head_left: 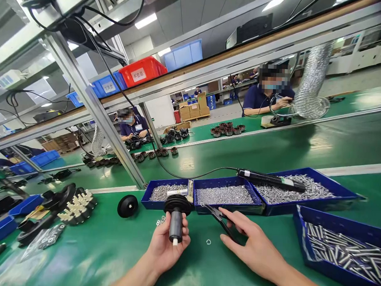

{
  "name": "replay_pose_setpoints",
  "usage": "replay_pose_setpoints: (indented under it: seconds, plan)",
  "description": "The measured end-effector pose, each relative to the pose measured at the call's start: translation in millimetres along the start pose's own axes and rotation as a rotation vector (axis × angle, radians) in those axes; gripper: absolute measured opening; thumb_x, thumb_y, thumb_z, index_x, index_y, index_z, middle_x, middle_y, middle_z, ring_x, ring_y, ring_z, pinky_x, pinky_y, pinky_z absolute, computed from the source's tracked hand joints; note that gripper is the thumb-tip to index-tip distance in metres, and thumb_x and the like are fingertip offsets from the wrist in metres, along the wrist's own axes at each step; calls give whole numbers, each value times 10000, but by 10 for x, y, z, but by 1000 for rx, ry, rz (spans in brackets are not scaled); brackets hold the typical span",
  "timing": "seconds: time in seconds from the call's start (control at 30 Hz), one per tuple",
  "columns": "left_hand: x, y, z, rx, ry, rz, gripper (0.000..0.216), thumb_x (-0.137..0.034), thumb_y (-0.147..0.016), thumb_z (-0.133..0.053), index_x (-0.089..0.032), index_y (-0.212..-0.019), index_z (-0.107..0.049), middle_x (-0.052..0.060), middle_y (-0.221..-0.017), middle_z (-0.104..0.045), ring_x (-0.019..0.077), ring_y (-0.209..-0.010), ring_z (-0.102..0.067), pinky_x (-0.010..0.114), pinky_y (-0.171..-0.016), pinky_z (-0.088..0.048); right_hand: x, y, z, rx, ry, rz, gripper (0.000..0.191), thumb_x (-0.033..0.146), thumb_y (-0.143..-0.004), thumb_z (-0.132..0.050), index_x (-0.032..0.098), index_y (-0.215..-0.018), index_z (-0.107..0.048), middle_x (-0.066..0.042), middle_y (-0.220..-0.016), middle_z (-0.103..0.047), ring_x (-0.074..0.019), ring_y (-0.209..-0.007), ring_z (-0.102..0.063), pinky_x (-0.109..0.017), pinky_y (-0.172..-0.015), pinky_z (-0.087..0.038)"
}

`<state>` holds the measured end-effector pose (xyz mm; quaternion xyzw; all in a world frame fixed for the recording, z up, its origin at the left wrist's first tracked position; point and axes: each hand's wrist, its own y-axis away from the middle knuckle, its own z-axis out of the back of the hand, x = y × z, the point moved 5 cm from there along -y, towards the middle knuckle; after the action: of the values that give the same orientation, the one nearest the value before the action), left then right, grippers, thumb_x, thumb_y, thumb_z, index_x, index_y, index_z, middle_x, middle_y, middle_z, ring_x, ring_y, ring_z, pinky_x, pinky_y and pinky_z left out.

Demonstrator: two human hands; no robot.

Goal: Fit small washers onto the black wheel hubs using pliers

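Head view: black part [176,226] and pliers [223,223] above the surface [198,272].
Our left hand [164,247] wraps the part; our right hand [258,245], fingers loosely spread, holds the pliers: a slack grip could drop them onto the ring [207,242].

On the bench [121,245], a left bin [153,205], a middle bin [232,209] and a right bin [300,208] stand in 1 row. A power screwdriver [270,179] lies across the right bin. A 4th bin [346,225] stands nearer, right of the right hand [257,243]. The assembly [175,224] in the left hand [166,250] is before the left bin; the pliers [219,216] in the right hand are before the middle bin. 1 ring [207,242] lies between the hands. A cap [127,206] lies left of the left bin. Behind the row, 2 co-workers [256,99] are beyond a long surface [215,154].
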<state>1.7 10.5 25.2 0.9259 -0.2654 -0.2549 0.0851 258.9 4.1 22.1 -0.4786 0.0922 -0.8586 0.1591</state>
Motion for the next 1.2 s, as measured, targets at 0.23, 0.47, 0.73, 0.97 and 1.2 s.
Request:
replay_pose_setpoints:
  seconds: [0.23, 0.47, 0.73, 0.97, 1.2]
  plan:
    - [-271, 0, 38, 34, -966, -497, 498, -621, -707, -961, -165, -825, -799, 63, -817, -729, 197, -755, -633, 330, -767, -539, 77, 14, 62, -30, 39, 62, 581, 356, -997, -684, 311, -1565, -571, -39, -1044, -672, -214, -924, -674, -369, -871, -591]
    - [-149, 17, -165, 198, -1604, -606, 119, -357, -893, -861, -244, -929, -868, 98, -995, -780, 267, -929, -657, 374, -888, -527, 329, 69, 245, -61, 147, 471, 630, 207, -999, -638, 289, -1608, -500, -101, -1180, -685, -249, -1025, -675, -422, -873, -610]
    - [-167, 23, -180, 265, -1591, -590, 132, -333, -942, -813, -249, -1032, -860, 113, -1110, -771, 271, -989, -646, 372, -919, -525, 405, 143, 209, 39, 318, 590, 708, 146, -901, -643, 258, -1589, -516, -109, -1120, -686, -261, -920, -650, -408, -728, -570]
    - [-216, -45, -91, 183, -1536, -578, 440, -318, -876, -883, -247, -1291, -757, 132, -1306, -688, 313, -1192, -614, 378, -1022, -489, 361, 137, 71, 60, 334, 419, 722, 126, -893, -598, 251, -1598, -503, -107, -1109, -687, -261, -921, -667, -422, -761, -611]
    - [-221, -105, 38, 95, -1418, -567, 502, -335, -872, -886, -225, -1330, -710, 119, -1283, -715, 304, -1176, -647, 351, -1003, -490, 327, 136, 14, 13, 352, 350, 770, 110, -875, -572, 262, -1622, -467, -105, -1132, -676, -280, -959, -678, -451, -789, -622]
